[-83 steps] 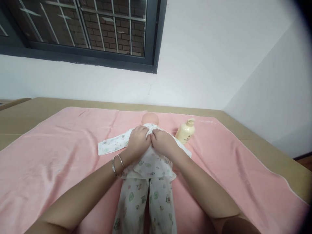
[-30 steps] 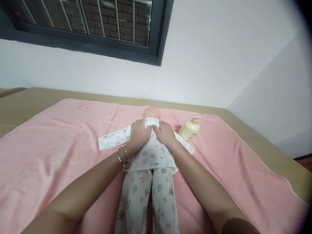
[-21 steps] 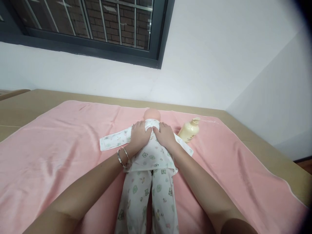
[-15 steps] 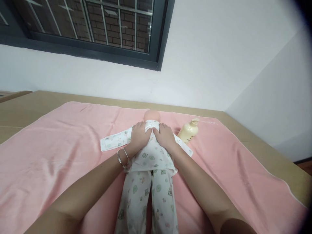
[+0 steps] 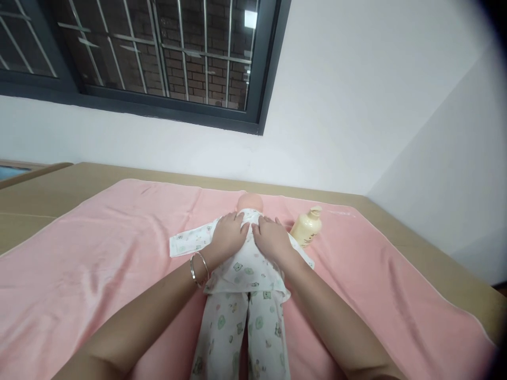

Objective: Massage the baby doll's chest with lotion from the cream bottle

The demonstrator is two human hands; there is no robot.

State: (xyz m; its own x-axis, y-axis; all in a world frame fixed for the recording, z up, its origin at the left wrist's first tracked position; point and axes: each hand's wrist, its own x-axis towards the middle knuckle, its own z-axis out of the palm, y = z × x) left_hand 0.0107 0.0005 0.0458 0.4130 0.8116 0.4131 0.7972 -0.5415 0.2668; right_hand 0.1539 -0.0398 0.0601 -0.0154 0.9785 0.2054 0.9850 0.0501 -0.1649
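A baby doll lies on a pink cloth with its bald head (image 5: 250, 202) at the far end. It wears a white printed top (image 5: 243, 272) with long sleeves spread out to both sides, and matching trousers (image 5: 222, 330). My left hand (image 5: 228, 232), with silver bangles (image 5: 199, 269) at the wrist, lies flat on the upper left of the top. On the upper right rests my right hand (image 5: 273, 237), also flat with fingers extended. The two thumbs point toward each other at the middle. Neither hand grips anything.
A cream pump bottle (image 5: 306, 227) stands just right of the doll, near its right-side sleeve. The pink cloth (image 5: 130, 227) covers much of a tan surface (image 5: 396, 232), which meets a white wall (image 5: 336, 105). A dark-framed barred window (image 5: 253, 113) is above.
The whole scene sits slightly lower in view as the camera tilts up. My thumbs are a little farther apart; both hands stay on the doll's top.
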